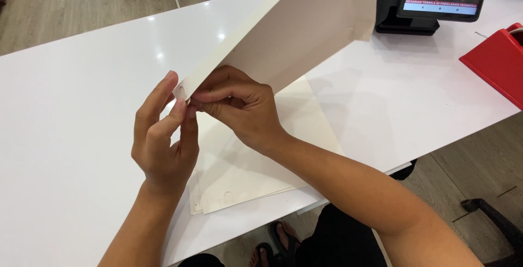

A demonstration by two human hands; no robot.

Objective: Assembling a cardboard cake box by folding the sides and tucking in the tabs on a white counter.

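A large white cardboard sheet (294,27) is lifted at a slant above the white table (81,92), its near corner held between both hands. My left hand (163,141) pinches that corner from the left with thumb and fingers. My right hand (239,106) grips the same corner from the right, fingers curled under the sheet's edge. Beneath the hands a stack of flat white cardboard sheets (245,174) with small slots lies on the table near its front edge.
A dark screen on a stand (430,0) sits at the back right. A red box (496,62) rests at the right edge. The table's front edge runs diagonally; below it are wooden floor and sandalled feet (272,245).
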